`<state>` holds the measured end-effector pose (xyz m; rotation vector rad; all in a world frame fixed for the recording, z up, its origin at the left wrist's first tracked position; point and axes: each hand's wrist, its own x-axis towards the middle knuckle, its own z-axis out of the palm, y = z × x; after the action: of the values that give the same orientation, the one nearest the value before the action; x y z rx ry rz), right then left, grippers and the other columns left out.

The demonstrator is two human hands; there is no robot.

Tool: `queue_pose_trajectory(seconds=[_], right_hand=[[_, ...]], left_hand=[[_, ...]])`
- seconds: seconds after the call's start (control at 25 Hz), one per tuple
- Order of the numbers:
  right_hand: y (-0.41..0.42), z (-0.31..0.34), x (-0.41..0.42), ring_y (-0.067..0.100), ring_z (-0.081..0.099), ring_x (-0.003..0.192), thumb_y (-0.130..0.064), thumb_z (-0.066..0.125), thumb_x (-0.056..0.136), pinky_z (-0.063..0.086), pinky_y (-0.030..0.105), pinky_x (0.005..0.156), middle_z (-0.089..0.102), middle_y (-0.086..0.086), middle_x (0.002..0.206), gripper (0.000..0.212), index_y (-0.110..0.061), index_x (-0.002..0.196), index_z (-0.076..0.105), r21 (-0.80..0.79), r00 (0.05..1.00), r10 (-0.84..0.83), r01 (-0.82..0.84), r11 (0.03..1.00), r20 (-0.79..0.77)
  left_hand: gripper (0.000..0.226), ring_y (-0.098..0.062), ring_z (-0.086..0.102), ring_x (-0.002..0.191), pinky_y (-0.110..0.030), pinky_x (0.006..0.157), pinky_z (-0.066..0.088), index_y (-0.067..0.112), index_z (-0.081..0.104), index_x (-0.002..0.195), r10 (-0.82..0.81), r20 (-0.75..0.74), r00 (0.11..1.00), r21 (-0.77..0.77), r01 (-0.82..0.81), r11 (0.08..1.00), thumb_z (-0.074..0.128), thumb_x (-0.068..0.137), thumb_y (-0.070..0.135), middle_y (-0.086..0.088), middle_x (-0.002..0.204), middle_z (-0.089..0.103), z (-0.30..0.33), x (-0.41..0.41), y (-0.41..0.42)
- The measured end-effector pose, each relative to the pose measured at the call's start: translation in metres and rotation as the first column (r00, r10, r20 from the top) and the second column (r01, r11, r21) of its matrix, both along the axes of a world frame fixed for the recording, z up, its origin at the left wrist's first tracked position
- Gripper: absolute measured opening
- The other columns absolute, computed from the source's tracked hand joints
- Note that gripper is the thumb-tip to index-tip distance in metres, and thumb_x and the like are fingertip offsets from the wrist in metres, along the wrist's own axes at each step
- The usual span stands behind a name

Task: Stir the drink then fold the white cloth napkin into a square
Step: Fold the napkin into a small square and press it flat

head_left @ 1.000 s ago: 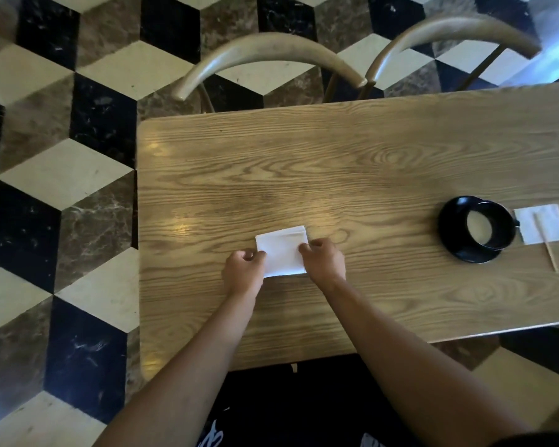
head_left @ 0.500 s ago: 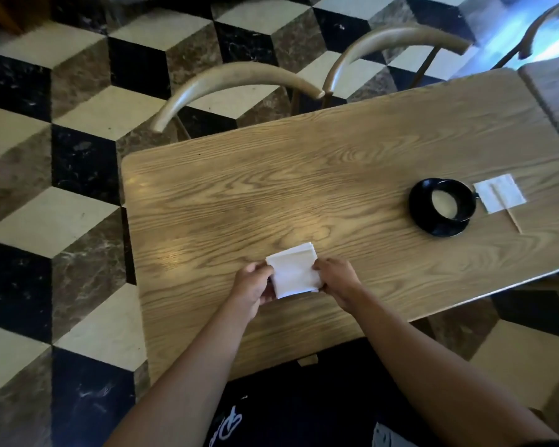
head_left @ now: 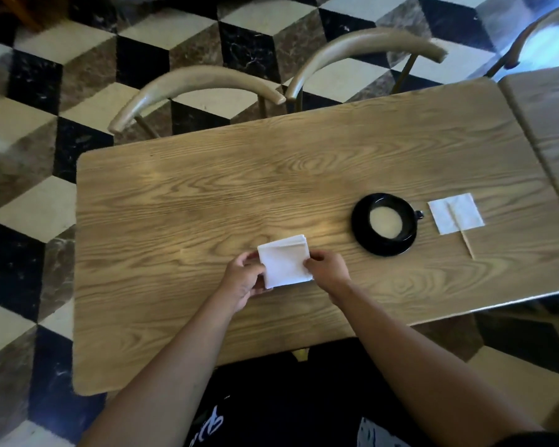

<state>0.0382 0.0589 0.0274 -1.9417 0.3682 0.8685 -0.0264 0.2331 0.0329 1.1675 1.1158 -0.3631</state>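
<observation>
white cloth napkin (head_left: 284, 261), folded down to a small square with its layered edges showing at the far right corner, sits between my two hands near the front of the wooden table (head_left: 207, 195). my left hand (head_left: 242, 279) holds its left edge, thumb on top of the cloth and the other fingers curled underneath, so that side looks lifted a little off the wood, though i cannot tell how far. my right hand (head_left: 328, 269) pinches the right edge, fingertips bent down onto the cloth and knuckles raised. both forearms reach in from the bottom of the view and angle toward each other, wrists fairly straight, the hands close together with only the napkin's width between them. off to my right, well apart from the napkin, a black cup (head_left: 386, 219) of pale drink stands on a black saucer (head_left: 368, 243). just beside it on the right lies a smaller white paper napkin (head_left: 465, 209) flat on the table, with a thin wooden stir stick (head_left: 461, 230) lying across it, its near end sticking out onto the wood. two curved chair backs (head_left: 194, 88) stand at the far side of the table, over a floor (head_left: 36, 130) tiled in black, cream and brown cubes.
</observation>
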Motion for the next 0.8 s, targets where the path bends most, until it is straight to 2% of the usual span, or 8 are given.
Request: queue_pose_trajectory(seconds=[0.08, 0.16, 0.24, 0.36, 0.44, 0.52, 0.68, 0.8], right_hand=[[-0.01, -0.002, 0.008, 0.013, 0.064, 0.084, -0.011, 0.059, 0.088, 0.046, 0.027, 0.069, 0.075, -0.002, 0.091, 0.024, -0.016, 0.101, 0.078, -0.027, 1.0, 0.01, -0.01, 1.0, 0.015], [-0.019, -0.005, 0.015, 0.015, 0.066, 0.091, -0.015, 0.06, 0.088, 0.049, 0.028, 0.077, 0.076, -0.004, 0.095, 0.025, -0.018, 0.104, 0.078, -0.069, 0.999, 0.017, -0.015, 0.997, 0.03], [-0.024, -0.006, 0.019, 0.018, 0.068, 0.097, -0.017, 0.059, 0.089, 0.052, 0.03, 0.086, 0.078, -0.003, 0.101, 0.027, -0.019, 0.109, 0.077, -0.122, 0.998, 0.018, -0.011, 0.992, 0.057], [-0.027, -0.009, 0.022, 0.021, 0.068, 0.101, -0.018, 0.056, 0.093, 0.047, 0.026, 0.084, 0.077, 0.001, 0.105, 0.027, -0.017, 0.114, 0.074, -0.186, 0.993, 0.001, 0.021, 0.982, 0.118], [-0.027, -0.013, 0.023, 0.024, 0.068, 0.101, -0.019, 0.054, 0.095, 0.045, 0.027, 0.082, 0.077, 0.002, 0.104, 0.027, -0.016, 0.114, 0.073, -0.226, 0.987, 0.005, 0.032, 0.974, 0.161], [-0.026, -0.016, 0.023, 0.027, 0.068, 0.1, -0.02, 0.052, 0.097, 0.046, 0.03, 0.082, 0.077, 0.005, 0.103, 0.026, -0.015, 0.113, 0.072, -0.253, 0.982, 0.014, 0.034, 0.967, 0.187], [-0.023, -0.02, 0.027, 0.026, 0.067, 0.097, -0.022, 0.051, 0.099, 0.046, 0.031, 0.082, 0.075, 0.005, 0.101, 0.024, -0.014, 0.113, 0.07, -0.261, 0.972, -0.021, 0.084, 0.962, 0.234], [-0.022, -0.024, 0.031, 0.023, 0.064, 0.085, -0.021, 0.051, 0.099, 0.04, 0.027, 0.074, 0.069, -0.001, 0.087, 0.023, -0.013, 0.107, 0.071, -0.271, 0.962, -0.004, 0.081, 0.959, 0.274]], left_hand=[[0.053, -0.03, 0.066, 0.08, -0.039, 0.064, 0.056, 0.017, 0.062, 0.119, 0.004, -0.001, 1.0, 0.04, -0.004, 0.999, 0.058, 0.079, -0.018, -0.009, 0.096, 0.068, -0.002, 0.005, -0.014], [0.054, -0.028, 0.066, 0.078, -0.035, 0.057, 0.057, 0.015, 0.063, 0.121, 0.009, 0.019, 1.0, 0.076, -0.01, 0.997, 0.059, 0.078, -0.019, -0.008, 0.095, 0.068, -0.005, 0.01, -0.027], [0.051, -0.026, 0.067, 0.079, -0.032, 0.051, 0.058, 0.018, 0.064, 0.114, -0.003, 0.039, 0.999, 0.114, -0.001, 0.993, 0.06, 0.079, -0.02, -0.007, 0.094, 0.067, -0.007, 0.016, -0.036], [0.05, -0.027, 0.07, 0.084, -0.036, 0.058, 0.062, 0.025, 0.065, 0.1, -0.058, 0.054, 0.997, 0.159, 0.048, 0.986, 0.059, 0.078, -0.02, -0.01, 0.097, 0.069, -0.012, 0.027, -0.043], [0.051, -0.032, 0.071, 0.089, -0.045, 0.067, 0.063, 0.02, 0.068, 0.105, -0.09, 0.063, 0.994, 0.183, 0.077, 0.98, 0.058, 0.076, -0.021, -0.016, 0.103, 0.071, -0.018, 0.034, -0.044], [0.052, -0.035, 0.072, 0.093, -0.048, 0.07, 0.064, 0.014, 0.069, 0.113, -0.125, 0.055, 0.991, 0.221, 0.11, 0.969, 0.059, 0.074, -0.019, -0.017, 0.106, 0.072, -0.025, 0.039, -0.043], [0.052, -0.031, 0.074, 0.095, -0.053, 0.073, 0.065, 0.016, 0.069, 0.117, -0.176, 0.031, 0.984, 0.29, 0.16, 0.943, 0.062, 0.075, -0.015, -0.007, 0.1, 0.075, -0.033, 0.049, -0.044], [0.051, -0.029, 0.075, 0.094, -0.052, 0.074, 0.065, 0.013, 0.07, 0.121, -0.205, 0.027, 0.978, 0.318, 0.186, 0.93, 0.061, 0.077, -0.012, -0.004, 0.098, 0.076, -0.038, 0.054, -0.043]])
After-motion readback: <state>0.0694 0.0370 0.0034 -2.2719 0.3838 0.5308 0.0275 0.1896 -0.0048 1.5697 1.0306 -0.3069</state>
